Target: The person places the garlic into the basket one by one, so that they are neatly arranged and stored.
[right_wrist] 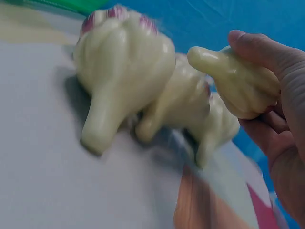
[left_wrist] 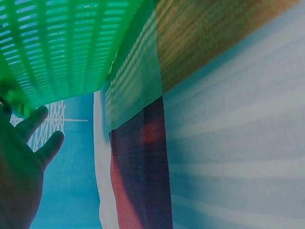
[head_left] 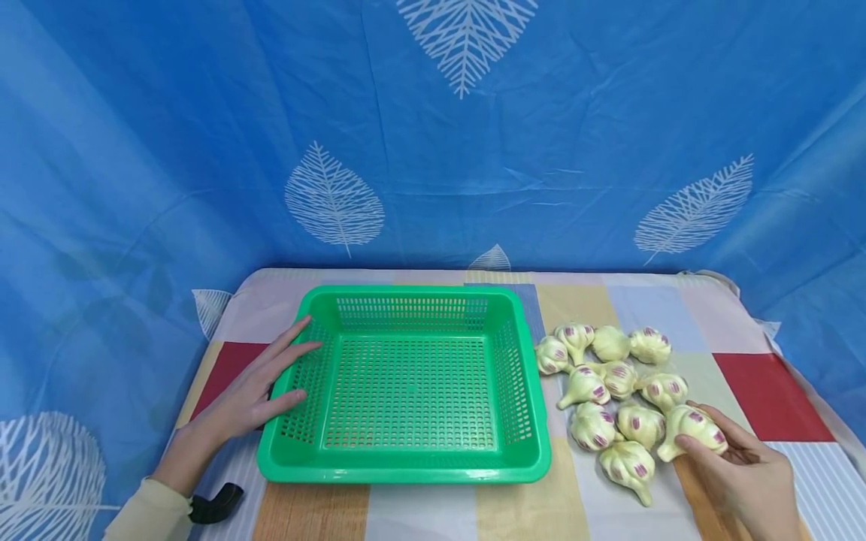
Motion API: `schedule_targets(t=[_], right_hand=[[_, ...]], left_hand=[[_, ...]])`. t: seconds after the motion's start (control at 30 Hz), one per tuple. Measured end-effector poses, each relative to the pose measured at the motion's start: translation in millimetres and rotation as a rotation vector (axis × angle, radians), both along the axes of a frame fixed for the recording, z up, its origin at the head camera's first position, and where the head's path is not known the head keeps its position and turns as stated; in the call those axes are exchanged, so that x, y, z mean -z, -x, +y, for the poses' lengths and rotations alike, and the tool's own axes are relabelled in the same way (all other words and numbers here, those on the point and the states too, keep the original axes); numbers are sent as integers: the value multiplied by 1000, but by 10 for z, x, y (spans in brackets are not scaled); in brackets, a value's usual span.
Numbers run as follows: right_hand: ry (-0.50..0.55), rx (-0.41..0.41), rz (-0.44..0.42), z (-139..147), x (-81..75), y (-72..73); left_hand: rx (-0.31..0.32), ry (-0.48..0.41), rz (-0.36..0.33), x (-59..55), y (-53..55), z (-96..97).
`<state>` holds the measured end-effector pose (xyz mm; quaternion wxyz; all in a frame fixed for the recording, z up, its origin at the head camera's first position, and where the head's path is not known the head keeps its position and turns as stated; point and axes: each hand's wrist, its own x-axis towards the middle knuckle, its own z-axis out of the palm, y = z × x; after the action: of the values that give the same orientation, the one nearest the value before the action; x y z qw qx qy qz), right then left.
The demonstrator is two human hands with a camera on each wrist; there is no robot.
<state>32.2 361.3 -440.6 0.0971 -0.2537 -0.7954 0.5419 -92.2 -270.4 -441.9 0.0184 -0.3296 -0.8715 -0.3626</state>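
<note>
A green plastic basket (head_left: pixel 406 476) with perforated walls and floor stands on the table with nothing in it. My left hand (head_left: pixel 246 394) lies over its left rim, fingers spread and reaching just inside. In the left wrist view, part of that hand (left_wrist: pixel 19 176) shows beside the basket's slotted wall (left_wrist: pixel 62 52). To the right of the basket is a cluster of several pale garlic bulbs (head_left: pixel 591 426) with purple streaks. At the cluster's right edge my right hand (head_left: pixel 754 477) grips one garlic bulb (head_left: pixel 697 432) between thumb and fingers. The right wrist view shows this bulb (right_wrist: pixel 245 88) stem outward, apart from the nearest others.
A patchwork tablecloth (head_left: pixel 419 515) covers the table. Blue curtains (head_left: pixel 473 165) with white leaf prints hang behind it and at both sides. A black curved object (head_left: pixel 219 503) sits by my left wrist.
</note>
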Motion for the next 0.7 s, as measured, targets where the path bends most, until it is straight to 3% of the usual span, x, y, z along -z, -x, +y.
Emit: schedule_targets(t=[0.07, 0.13, 0.37, 0.7], right_hand=[[-130, -57, -1, -29, -90, 66], [-170, -103, 30, -73, -164, 141], [-124, -297, 172, -257, -352, 397], [-211, -515, 107, -540, -523, 656]], left_hand=[[5, -2, 4, -6, -4, 1], [5, -6, 4, -13, -10, 3], [7, -15, 7, -25, -17, -1], [0, -7, -16, -35, 4, -3]])
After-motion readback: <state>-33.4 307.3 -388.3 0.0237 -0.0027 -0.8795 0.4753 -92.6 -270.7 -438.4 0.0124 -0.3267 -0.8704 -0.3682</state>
